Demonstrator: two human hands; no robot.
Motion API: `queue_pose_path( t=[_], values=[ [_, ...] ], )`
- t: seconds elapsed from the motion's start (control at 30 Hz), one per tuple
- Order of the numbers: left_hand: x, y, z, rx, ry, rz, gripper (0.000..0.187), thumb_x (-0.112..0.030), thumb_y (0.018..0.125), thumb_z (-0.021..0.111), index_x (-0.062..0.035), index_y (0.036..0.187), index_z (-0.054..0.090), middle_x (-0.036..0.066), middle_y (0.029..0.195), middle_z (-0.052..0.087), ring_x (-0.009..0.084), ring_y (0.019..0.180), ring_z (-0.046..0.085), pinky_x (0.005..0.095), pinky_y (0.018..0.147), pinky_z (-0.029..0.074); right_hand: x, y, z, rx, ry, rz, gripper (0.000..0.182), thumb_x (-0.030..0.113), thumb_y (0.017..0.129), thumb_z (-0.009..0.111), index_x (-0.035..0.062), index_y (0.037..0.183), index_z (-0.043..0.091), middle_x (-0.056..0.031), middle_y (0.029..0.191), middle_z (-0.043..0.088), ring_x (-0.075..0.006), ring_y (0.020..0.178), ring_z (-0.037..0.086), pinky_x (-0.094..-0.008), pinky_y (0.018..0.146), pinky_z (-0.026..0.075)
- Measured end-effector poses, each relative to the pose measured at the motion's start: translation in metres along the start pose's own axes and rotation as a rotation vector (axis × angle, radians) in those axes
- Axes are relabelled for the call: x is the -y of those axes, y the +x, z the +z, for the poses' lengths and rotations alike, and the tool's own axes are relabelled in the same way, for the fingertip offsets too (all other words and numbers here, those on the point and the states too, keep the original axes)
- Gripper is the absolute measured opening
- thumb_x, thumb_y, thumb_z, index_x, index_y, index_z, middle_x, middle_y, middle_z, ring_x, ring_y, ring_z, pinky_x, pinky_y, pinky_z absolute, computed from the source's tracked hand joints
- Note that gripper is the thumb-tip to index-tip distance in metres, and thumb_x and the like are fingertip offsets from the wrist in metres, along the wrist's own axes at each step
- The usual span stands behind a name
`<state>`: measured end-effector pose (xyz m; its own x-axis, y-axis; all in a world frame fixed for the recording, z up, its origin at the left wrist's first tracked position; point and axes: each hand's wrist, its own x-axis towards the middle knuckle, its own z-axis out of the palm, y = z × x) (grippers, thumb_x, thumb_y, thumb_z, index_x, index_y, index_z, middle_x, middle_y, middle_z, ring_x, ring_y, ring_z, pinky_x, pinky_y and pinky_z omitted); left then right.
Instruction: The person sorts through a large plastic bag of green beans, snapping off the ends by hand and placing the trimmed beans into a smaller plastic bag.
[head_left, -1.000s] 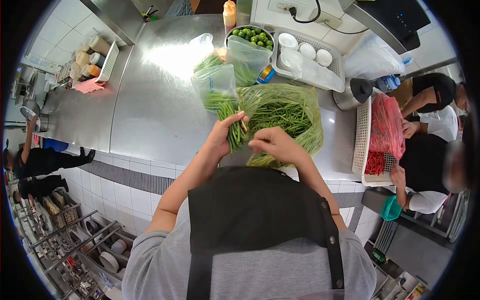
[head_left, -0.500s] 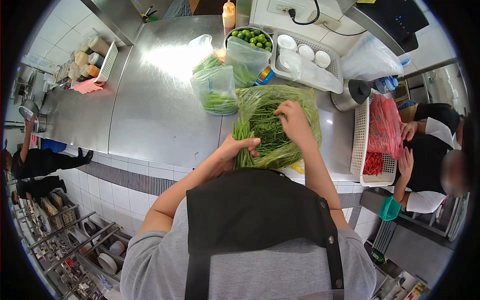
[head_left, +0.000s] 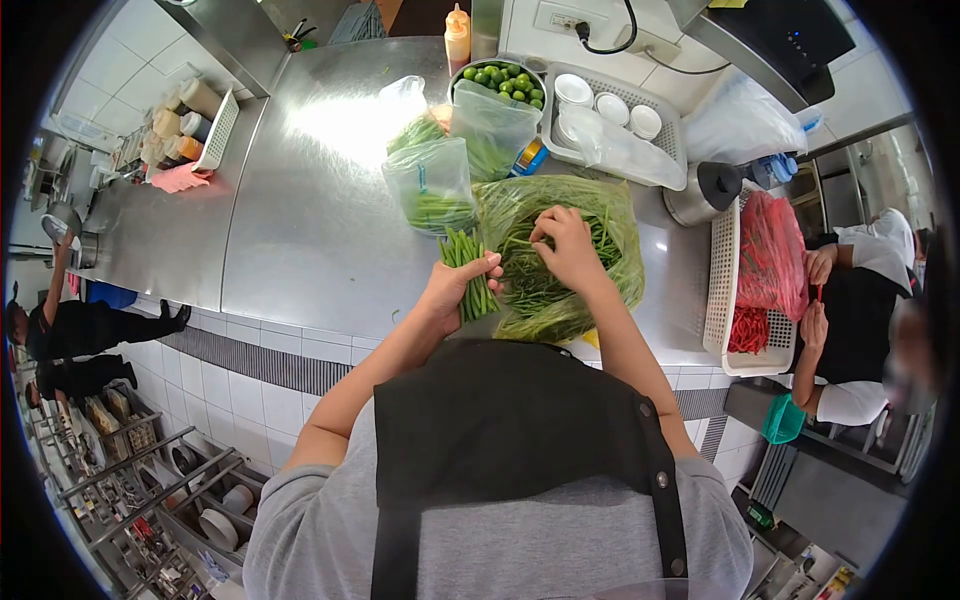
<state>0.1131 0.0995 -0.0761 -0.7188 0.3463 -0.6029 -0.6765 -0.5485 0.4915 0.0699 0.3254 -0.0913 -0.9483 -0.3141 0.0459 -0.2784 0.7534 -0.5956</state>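
Note:
A bundle of green beans (head_left: 467, 262) is gripped upright in my left hand (head_left: 460, 286), its thumb across the stalks. My right hand (head_left: 570, 246) is over the large open plastic bag (head_left: 622, 285), fingers pinched together on a thin green bean that points left toward the bundle. Many loose green beans (head_left: 535, 283) fill the bag. Just beyond the bundle stands a clear bag of cut greens (head_left: 435, 195), beside two similar bags.
A bowl of green limes (head_left: 500, 78), a squeeze bottle (head_left: 457, 38) and a basket of white containers (head_left: 612, 118) line the back. To the right, a metal jug (head_left: 697, 192) stands near a white crate (head_left: 722, 290) of red chillies, where a co-worker's hands (head_left: 818, 290) are busy.
My left hand and the bundle have shifted slightly up and left. My right hand has moved left and a little down, now with a bean between its fingers. The co-worker's hands have come closer together.

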Motion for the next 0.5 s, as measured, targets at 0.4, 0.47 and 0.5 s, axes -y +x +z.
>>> queue_pose_path(
  t=[0.4,0.47,0.5],
  values=[
    [-0.014,0.010,0.048,0.090,0.295,0.523,0.014,0.000,0.083,0.080,0.0038,0.094,0.072,0.008,0.085,0.072,0.0143,0.067,0.065,0.0276,0.061,0.053,0.042,-0.020,-0.016,-0.127,0.814,0.128,0.013,0.008,0.085,0.078,0.0057,0.091,0.066,0.0008,0.083,0.067,-0.0067,0.077,0.059,-0.0249,0.073,0.046],
    [-0.018,0.009,0.047,0.121,0.282,0.522,0.013,0.001,0.082,0.079,0.0037,0.093,0.072,0.009,0.085,0.073,0.0140,0.066,0.065,0.0275,0.060,0.052,0.042,-0.021,-0.018,-0.113,0.866,0.124,0.015,0.008,0.085,0.078,0.0054,0.091,0.065,0.0005,0.083,0.067,-0.0063,0.077,0.059,-0.0244,0.073,0.046],
    [-0.020,0.007,0.047,0.120,0.284,0.521,0.013,0.001,0.082,0.079,0.0037,0.093,0.072,0.009,0.085,0.073,0.0140,0.066,0.065,0.0275,0.060,0.052,0.040,-0.020,-0.021,-0.082,0.829,0.145,0.014,0.008,0.086,0.078,0.0051,0.092,0.066,0.0007,0.083,0.067,-0.0061,0.078,0.060,-0.0242,0.074,0.047]
  ],
)
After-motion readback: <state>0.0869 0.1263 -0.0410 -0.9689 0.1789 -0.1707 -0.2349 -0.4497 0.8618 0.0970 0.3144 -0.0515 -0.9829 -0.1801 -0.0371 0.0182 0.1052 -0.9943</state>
